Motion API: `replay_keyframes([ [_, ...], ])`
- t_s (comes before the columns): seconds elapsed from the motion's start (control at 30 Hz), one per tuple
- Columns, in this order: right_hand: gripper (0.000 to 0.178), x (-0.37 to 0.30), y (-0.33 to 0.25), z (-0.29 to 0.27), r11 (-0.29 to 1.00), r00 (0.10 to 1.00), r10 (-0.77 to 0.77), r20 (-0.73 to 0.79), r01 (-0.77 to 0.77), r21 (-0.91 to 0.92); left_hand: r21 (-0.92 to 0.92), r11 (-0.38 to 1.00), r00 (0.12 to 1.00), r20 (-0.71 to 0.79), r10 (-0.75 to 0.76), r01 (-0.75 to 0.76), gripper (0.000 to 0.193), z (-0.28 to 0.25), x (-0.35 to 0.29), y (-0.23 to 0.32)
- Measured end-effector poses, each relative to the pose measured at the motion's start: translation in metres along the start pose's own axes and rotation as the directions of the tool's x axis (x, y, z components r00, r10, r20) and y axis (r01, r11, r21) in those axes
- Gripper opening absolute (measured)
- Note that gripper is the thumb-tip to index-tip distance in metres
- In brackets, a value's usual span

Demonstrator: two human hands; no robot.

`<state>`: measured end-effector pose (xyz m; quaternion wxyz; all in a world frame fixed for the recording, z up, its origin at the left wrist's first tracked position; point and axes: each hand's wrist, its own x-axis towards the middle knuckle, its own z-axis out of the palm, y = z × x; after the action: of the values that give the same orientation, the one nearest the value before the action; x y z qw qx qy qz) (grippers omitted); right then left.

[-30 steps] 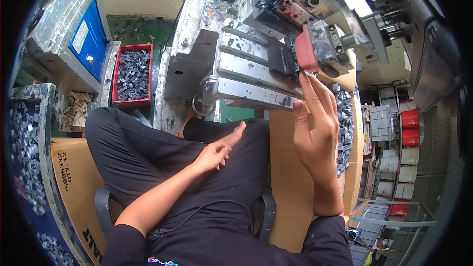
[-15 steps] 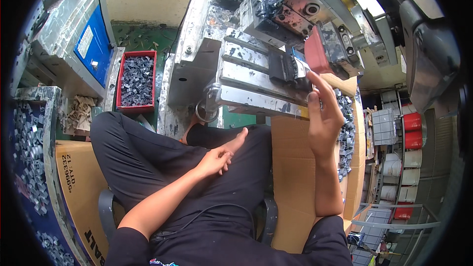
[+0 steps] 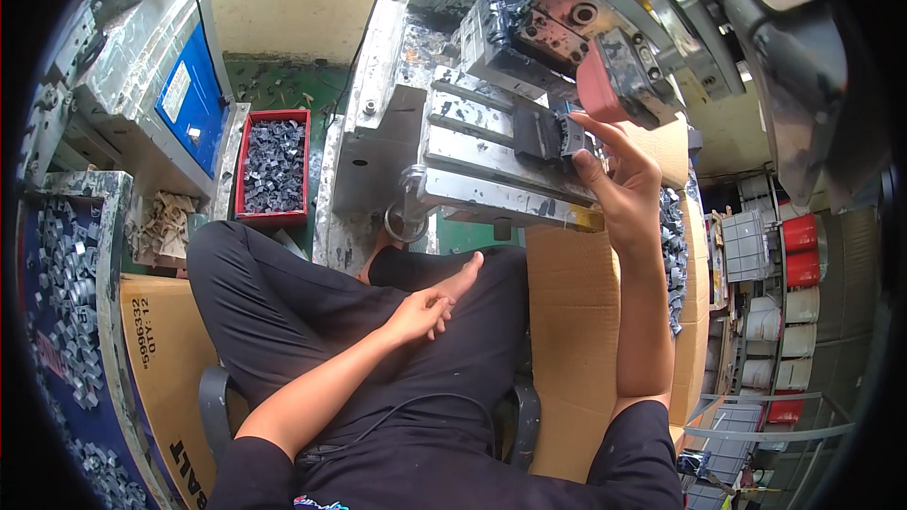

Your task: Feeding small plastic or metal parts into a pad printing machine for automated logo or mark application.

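Observation:
My right hand [image 3: 631,191] reaches up to the slotted metal machine table [image 3: 472,146]. Its thumb and forefinger close around a small grey plastic part [image 3: 574,139] at the end of a black block fixture [image 3: 537,135]. Whether the part is seated on the fixture or lifted from it, I cannot tell. Just above the fingers sits a red-faced tool block [image 3: 605,80] of the machine. My left hand [image 3: 418,317] rests on my lap against my bare foot [image 3: 463,279], fingers loosely curled, with nothing seen in them.
A red crate [image 3: 240,165] full of small grey parts stands on the floor at left. More such parts fill a blue-lined bin [image 3: 128,255] at far left and an open cardboard box [image 3: 572,349] below my right arm. Shelves with red and white containers [image 3: 789,316] line the right.
My right thumb and forefinger have moved left onto the grey part and now bracket it. My left hand keeps its place on my lap. The whole view has shifted slightly.

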<state>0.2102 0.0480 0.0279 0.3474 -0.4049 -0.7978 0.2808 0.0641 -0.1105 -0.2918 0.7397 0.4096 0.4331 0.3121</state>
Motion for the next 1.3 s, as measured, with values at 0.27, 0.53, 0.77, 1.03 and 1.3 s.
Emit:
replay_keyframes([
  [0.27, 0.041, -0.007, -0.023, -0.004, 0.985, 0.982, 0.128, -0.142, -0.142, -0.095, 0.065, 0.998, 0.998, -0.058, -0.021, 0.024, 0.030, -0.011, -0.022, 0.019],
  [0.53, 0.055, -0.075, -0.077, 0.036, 0.889, 0.908, -0.410, 0.086, 0.419, -0.187, -0.094, 0.866, 0.866, -0.168, 0.472, -0.490, 0.036, -0.017, -0.147, 0.170],
  [0.77, 0.054, -0.086, -0.086, 0.081, 0.803, 0.801, -0.594, 0.075, 0.595, 0.010, -0.002, 0.663, 0.655, -0.163, 0.738, -0.748, 0.032, -0.017, -0.195, 0.188],
  [1.03, 0.076, -0.094, -0.081, 0.090, 0.806, 0.787, -0.589, 0.186, 0.587, 0.069, 0.036, 0.727, 0.708, -0.199, 0.678, -0.686, 0.036, -0.016, -0.207, 0.184],
  [1.3, 0.082, -0.092, -0.083, 0.092, 0.808, 0.788, -0.578, 0.210, 0.589, 0.014, 0.006, 0.721, 0.705, -0.201, 0.680, -0.693, 0.037, -0.017, -0.206, 0.182],
])
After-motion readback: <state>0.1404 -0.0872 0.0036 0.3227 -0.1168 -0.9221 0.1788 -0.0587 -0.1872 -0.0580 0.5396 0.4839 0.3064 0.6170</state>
